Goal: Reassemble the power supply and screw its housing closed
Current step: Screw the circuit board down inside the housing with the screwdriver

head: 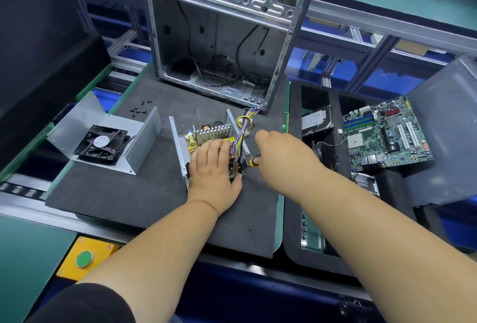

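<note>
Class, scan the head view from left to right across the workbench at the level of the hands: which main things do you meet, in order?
Housing cover with fan → open power supply under the left hand → right hand holding a screwdriver → hard drive → motherboard.

the left hand (215,167) lies flat on the circuit board of the open power supply (206,141), which sits on the dark mat of the worktop (129,193). the right hand (277,149) grips a yellow-and-black screwdriver (254,161) just beside the supply's right wall. the fan cover (103,136) lies apart to the left, loose screws (140,109) behind it. an empty computer case (222,38) stands behind, and a motherboard (387,131) lies at right.
</note>
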The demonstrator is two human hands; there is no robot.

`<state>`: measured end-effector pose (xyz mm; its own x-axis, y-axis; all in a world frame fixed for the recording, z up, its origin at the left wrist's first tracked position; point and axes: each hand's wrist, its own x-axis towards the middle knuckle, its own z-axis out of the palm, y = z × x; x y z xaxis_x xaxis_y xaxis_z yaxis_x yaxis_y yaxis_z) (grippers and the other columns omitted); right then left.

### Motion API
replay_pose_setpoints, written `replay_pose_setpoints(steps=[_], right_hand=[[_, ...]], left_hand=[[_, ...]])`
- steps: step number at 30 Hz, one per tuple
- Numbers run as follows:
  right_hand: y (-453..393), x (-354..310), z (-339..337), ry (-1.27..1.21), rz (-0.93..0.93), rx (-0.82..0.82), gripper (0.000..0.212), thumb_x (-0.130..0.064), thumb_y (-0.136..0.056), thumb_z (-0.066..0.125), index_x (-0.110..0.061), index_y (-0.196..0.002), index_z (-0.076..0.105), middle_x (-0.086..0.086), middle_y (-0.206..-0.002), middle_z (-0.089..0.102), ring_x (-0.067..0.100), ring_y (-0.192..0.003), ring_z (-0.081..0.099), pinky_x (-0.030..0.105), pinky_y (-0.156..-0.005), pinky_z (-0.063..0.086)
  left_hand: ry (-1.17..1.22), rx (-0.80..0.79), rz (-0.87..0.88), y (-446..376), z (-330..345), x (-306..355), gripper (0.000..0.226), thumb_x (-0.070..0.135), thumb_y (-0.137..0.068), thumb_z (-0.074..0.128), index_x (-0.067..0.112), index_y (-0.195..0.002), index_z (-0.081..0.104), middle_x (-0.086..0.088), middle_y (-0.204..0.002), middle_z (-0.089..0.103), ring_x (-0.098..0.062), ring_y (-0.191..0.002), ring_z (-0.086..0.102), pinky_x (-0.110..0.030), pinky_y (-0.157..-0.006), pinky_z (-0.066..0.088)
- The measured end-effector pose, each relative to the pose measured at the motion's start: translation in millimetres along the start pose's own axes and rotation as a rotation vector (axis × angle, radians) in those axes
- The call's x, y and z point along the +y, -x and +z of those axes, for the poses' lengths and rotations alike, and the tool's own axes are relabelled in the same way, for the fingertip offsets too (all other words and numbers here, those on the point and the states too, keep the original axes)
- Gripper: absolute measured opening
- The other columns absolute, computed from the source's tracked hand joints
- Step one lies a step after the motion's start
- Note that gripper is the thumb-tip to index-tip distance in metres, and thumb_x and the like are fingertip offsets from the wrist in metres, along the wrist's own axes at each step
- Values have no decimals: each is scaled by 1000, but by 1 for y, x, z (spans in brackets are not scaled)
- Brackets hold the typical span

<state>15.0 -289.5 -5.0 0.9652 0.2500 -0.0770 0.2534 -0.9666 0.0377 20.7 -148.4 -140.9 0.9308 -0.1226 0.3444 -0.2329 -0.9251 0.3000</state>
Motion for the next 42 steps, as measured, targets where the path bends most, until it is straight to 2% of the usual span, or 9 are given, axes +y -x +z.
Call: replay_pose_setpoints(steps=[6, 11, 17, 24, 26, 29, 34, 39, 42], right_hand=[[0, -6, 7, -28, -12, 25, 28, -23, -95, 58, -16, -94, 31, -2, -68, 29, 28, -70, 43, 33, -58, 33], [-3, -10, 7, -2, 35, 17, 25, -18, -94, 57, -10, -113, 43, -3, -66, 31, 27, -68, 45, 32, -54, 31], [-4, -9, 5, -29, 72, 5, 27, -19, -95, 58, -17, -95, 31, -4, -66, 34, 26, -68, 45, 32, -53, 32], [1, -9, 11, -69, 95, 57, 26, -19, -95, 56, -16, -91, 31, -3, -65, 34, 20, -58, 42, 31, -47, 25], [4, -8, 13, -95, 103, 72, 22, -21, -97, 55, -15, -93, 34, -4, -65, 33, 25, -64, 51, 31, -46, 24], [14, -5, 15, -162, 118, 98, 18, -30, -98, 53, -16, -103, 43, -5, -69, 37, 28, -73, 53, 32, -54, 33], [45, 3, 14, -339, 180, 261, 21, -37, -93, 57, -24, -92, 41, -4, -79, 56, 27, -76, 57, 34, -61, 44], [66, 13, 1, -680, 336, 299, 15, -39, -90, 59, -29, -85, 49, -5, -72, 63, 16, -62, 53, 31, -56, 40], [71, 16, -8, -1037, 453, 323, 14, -36, -91, 57, -27, -80, 55, -1, -68, 66, 15, -58, 51, 34, -58, 42]], left_hand=[[4, 14, 7, 1, 1, -1, 82, 40, -72, 72, 9, -143, 45, -11, -141, 47, -36, -133, 39, -50, -115, 22], [11, 26, 11, 0, 1, -1, 82, 40, -71, 71, 9, -142, 46, -12, -139, 49, -35, -131, 40, -50, -114, 23], [15, -4, 5, 0, 1, -2, 83, 42, -71, 70, 11, -144, 43, -9, -141, 46, -34, -133, 38, -48, -116, 20], [10, -25, 9, 1, 2, -2, 83, 43, -74, 69, 11, -145, 41, -10, -143, 44, -34, -134, 36, -49, -117, 19], [12, -34, 5, 1, -1, -2, 83, 43, -76, 68, 12, -147, 39, -9, -145, 43, -33, -136, 34, -47, -118, 17], [20, -90, -2, 3, -10, 1, 84, 44, -80, 64, 13, -151, 32, -6, -152, 34, -30, -142, 25, -45, -121, 10], [71, -306, -66, -3, -32, 10, 92, 47, -87, 59, 14, -157, 9, -5, -165, 3, -26, -151, -6, -42, -123, -6], [374, -350, -71, -16, -78, 8, 70, 24, -88, 66, 15, -150, 35, -7, -160, 26, -25, -148, 22, -39, -121, 20], [377, -289, -68, -18, -106, 1, 61, 24, -88, 66, 19, -145, 43, -1, -151, 41, -19, -140, 36, -29, -115, 28]])
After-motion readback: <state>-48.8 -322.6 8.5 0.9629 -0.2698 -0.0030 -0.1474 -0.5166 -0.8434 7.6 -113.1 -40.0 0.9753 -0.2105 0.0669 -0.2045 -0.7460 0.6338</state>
